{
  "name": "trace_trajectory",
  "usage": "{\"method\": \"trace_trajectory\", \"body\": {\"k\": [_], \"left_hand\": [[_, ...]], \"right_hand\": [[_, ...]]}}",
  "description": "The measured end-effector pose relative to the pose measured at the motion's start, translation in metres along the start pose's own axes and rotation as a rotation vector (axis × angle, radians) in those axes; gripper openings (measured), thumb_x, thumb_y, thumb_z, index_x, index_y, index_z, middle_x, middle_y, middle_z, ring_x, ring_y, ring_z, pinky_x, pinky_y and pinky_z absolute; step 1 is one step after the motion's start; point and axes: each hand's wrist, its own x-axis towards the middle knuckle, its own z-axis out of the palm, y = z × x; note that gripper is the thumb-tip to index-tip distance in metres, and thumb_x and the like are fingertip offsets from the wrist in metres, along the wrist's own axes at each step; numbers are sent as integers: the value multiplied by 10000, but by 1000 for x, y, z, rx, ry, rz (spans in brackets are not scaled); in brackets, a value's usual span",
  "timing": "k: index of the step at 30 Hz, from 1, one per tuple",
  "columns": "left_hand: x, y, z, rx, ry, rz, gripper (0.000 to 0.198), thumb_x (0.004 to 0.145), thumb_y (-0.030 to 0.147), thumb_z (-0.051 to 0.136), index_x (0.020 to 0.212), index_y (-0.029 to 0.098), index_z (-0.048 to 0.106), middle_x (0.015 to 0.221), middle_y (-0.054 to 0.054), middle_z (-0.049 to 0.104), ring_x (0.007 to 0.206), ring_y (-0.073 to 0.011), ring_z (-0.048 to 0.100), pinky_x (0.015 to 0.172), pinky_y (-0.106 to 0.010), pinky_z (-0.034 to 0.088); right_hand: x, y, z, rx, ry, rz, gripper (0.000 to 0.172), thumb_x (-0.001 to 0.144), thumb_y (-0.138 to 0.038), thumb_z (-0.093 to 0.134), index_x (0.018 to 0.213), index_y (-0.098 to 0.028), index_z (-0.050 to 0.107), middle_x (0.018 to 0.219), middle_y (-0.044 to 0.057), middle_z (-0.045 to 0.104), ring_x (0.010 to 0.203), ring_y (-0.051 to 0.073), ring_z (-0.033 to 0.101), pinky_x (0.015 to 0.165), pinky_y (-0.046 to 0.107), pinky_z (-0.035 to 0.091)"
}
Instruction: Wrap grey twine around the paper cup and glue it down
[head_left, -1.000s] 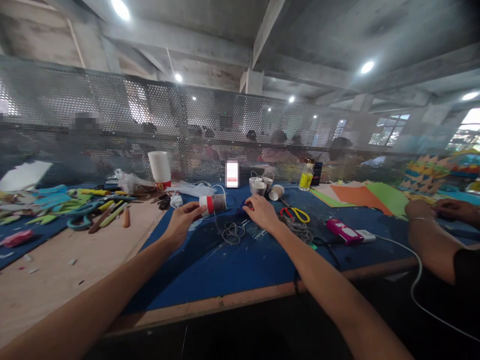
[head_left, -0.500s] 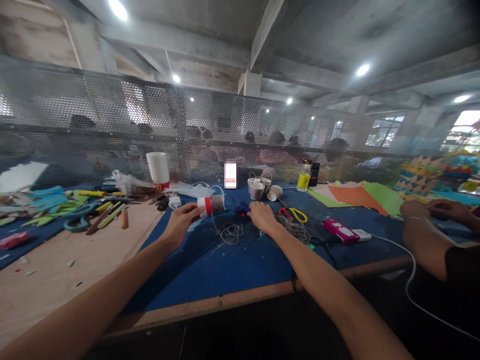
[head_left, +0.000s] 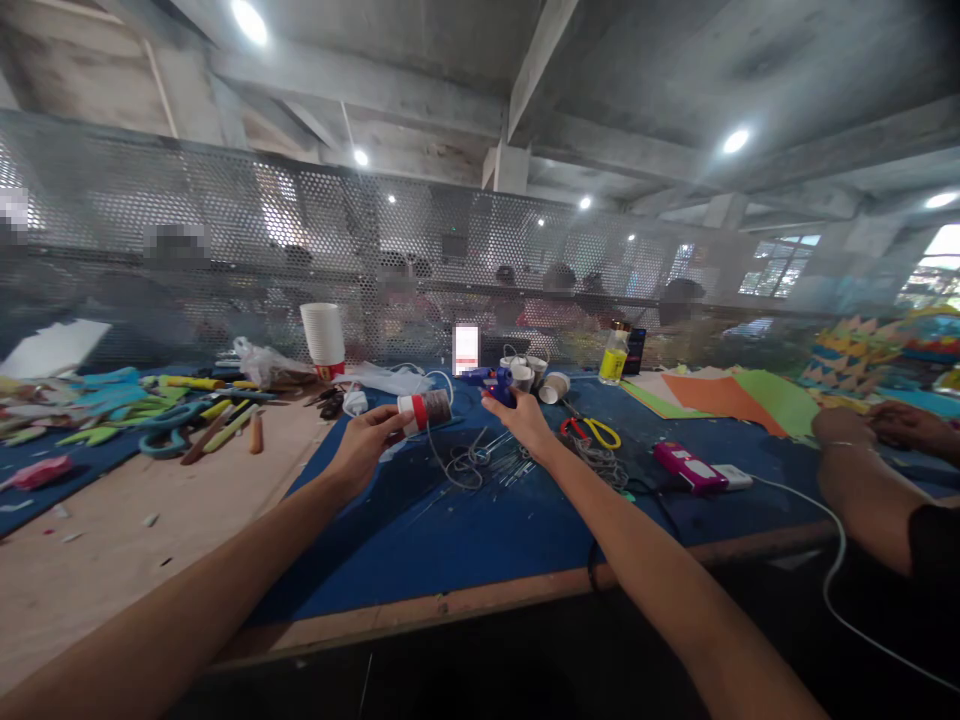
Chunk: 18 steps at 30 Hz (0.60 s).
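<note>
Your right grip (head_left: 529, 422) hides part of the glue gun (head_left: 495, 379); its trigger cannot be made out. Your left grip (head_left: 369, 435) covers one end of the cup (head_left: 429, 409). Your forearms (head_left: 217, 580) are cut off by the bottom edge, a co-worker's sleeve (head_left: 934, 535) by the right. The panel (head_left: 322, 220) blurs the people (head_left: 559, 280) behind. The lit phone's text is unreadable.

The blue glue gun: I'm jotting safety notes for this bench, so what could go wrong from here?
The blue glue gun in the right hand points toward the person's left; if hot, its nozzle might burn the left hand, which holds a cord-wrapped cup. The loose gray cord looped on the blue mat could tangle or tug at that cup. The small cups close by the gun might get knocked over.
</note>
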Motion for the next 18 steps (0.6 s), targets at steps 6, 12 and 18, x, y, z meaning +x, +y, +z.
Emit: {"method": "trace_trajectory", "body": {"k": [6, 12, 18], "left_hand": [[-4, 3, 2, 51, 11, 16, 384, 550, 466, 957, 766, 192, 799, 840, -51, 745, 802, -200, 646, 782, -309, 516], [-3, 1, 2, 85, 8, 27, 373, 566, 474, 947, 793, 209, 814, 841, -43, 758, 787, -200, 645, 772, -304, 500], [-3, 2, 1, 96, 0, 43, 384, 587, 484, 937, 822, 204, 820, 853, -51, 760, 801, -201, 636, 757, -292, 489]], "right_hand": [[-12, -7, 12, -39, -93, -64, 368, 842, -508, 740, 941, -156, 777, 869, 61, 773, 851, 247, 711, 825, 358, 542], [-22, -19, 13, -9, -172, -127, 458, 836, -589, 741, 964, -152, 794, 877, 54, 767, 871, 242, 688, 795, 320, 505], [-23, -13, 16, -54, -161, -216, 514, 838, -632, 729, 1050, -167, 780, 856, 37, 745, 822, 225, 656, 734, 296, 477]]}}
